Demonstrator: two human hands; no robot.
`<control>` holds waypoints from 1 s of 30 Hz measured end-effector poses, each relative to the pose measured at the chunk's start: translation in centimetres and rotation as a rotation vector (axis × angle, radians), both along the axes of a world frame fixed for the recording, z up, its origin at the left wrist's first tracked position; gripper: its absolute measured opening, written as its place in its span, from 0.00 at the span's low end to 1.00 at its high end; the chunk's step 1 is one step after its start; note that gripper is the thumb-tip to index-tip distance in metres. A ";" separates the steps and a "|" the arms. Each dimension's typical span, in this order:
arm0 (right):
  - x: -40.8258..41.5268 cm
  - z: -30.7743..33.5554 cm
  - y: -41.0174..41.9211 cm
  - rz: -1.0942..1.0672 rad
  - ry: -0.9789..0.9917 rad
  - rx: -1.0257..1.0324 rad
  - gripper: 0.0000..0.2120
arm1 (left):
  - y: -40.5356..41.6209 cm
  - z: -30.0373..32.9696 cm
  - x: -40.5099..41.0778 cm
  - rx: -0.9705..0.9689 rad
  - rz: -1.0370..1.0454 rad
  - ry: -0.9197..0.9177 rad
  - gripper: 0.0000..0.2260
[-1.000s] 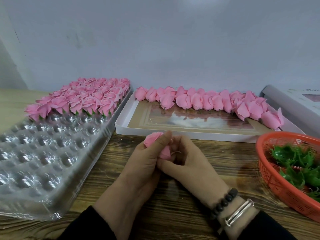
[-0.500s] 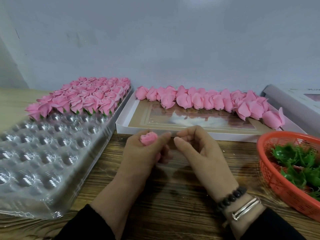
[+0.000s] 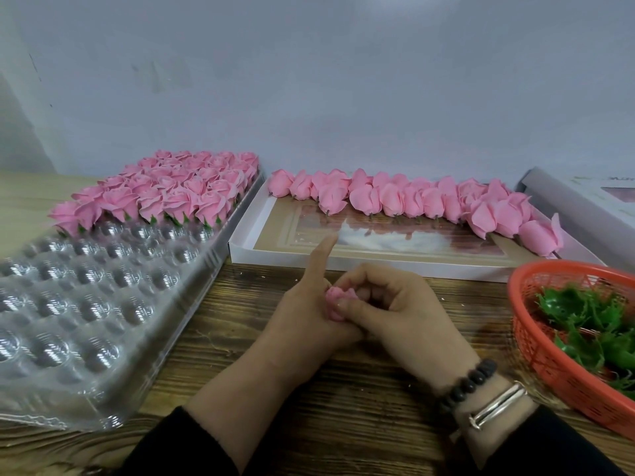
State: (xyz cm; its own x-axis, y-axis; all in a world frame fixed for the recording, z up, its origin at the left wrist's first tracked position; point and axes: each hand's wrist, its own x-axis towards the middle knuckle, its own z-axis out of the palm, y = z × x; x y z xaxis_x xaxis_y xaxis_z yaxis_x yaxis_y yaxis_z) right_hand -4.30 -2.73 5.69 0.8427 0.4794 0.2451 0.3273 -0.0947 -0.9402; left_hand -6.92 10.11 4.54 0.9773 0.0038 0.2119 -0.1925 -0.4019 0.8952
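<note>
Between the two grips, over the near middle of the bench [image 3: 309,427]: a pink rose head [image 3: 334,301] is sitting, well apart from both trays.
Right grip [image 3: 395,310]: thumb and curled fingers are pinching the rose head.
Left grip [image 3: 299,317]: it is cradling the flower with its thumb sticking straight up. Its fingers are hiding under the right, so they are probably closing round the base.
Done: finished roses [image 3: 165,192] with green bases are filling the far rows of the clear blister tray [image 3: 86,304].
Left: many near pockets are showing no flower, and loose roses [image 3: 412,201] are waiting along the white box [image 3: 240,250].
Around: green calyxes [image 3: 591,321] are lying in the red basket [image 3: 529,338] on the right.
In the way: nothing is blocking the reach to either side.
</note>
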 end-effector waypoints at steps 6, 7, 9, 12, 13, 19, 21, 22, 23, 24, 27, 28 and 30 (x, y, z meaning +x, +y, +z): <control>0.7 0.2 -0.7 -0.161 0.005 0.132 0.03 | -0.2 -0.2 0.0 0.061 0.075 -0.002 0.19; 0.6 0.3 -0.6 -0.155 -0.009 0.125 0.03 | -0.2 -0.3 0.0 0.059 0.075 -0.006 0.17; 0.3 0.4 -0.3 -0.135 -0.072 0.067 0.03 | -0.4 -0.2 0.0 0.030 0.071 0.001 0.13; -0.2 0.4 0.0 -0.076 -0.135 -0.037 0.05 | -0.6 0.4 -0.2 -0.018 0.023 0.021 0.08; -0.3 0.4 0.0 -0.065 -0.165 -0.069 0.05 | -0.6 0.4 -0.1 -0.049 0.009 0.013 0.07; -0.8 0.7 0.3 -0.126 -0.333 -0.088 0.03 | -0.2 0.4 -0.4 -0.363 -0.104 0.091 0.03; -0.6 0.4 0.3 -0.216 -0.310 0.021 0.09 | -0.2 0.5 -0.4 -0.532 -0.057 0.116 0.10; -0.5 0.2 0.4 -0.242 -0.265 0.071 0.12 | -0.3 0.5 -0.3 -0.579 -0.021 0.096 0.11; -0.4 0.0 0.5 -0.245 -0.199 0.109 0.15 | -0.4 0.5 -0.1 -0.633 0.016 0.057 0.09; -0.3 -0.1 0.7 -0.224 -0.133 0.126 0.16 | -0.4 0.7 -0.1 -0.709 0.039 0.026 0.08; -0.4 -0.7 1.2 -0.118 -0.012 0.092 0.19 | -0.7 1.0 0.0 -0.916 0.045 0.027 0.08; -0.5 -0.9 1.4 -0.086 0.012 0.082 0.19 | -0.8 1.0 -0.1 -0.928 0.031 0.044 0.07; -0.5 -1.2 1.6 -0.061 0.026 0.048 0.18 | -1.1 0.9 -0.2 -0.959 -0.009 0.087 0.06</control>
State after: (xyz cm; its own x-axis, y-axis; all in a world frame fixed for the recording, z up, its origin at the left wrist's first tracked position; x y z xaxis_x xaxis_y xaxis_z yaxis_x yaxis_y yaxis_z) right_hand -4.82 -1.15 4.48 0.8762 0.4154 0.2442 0.2978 -0.0684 -0.9522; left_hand -7.11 8.97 5.45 0.9903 0.1301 0.0490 -0.1092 0.5092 0.8537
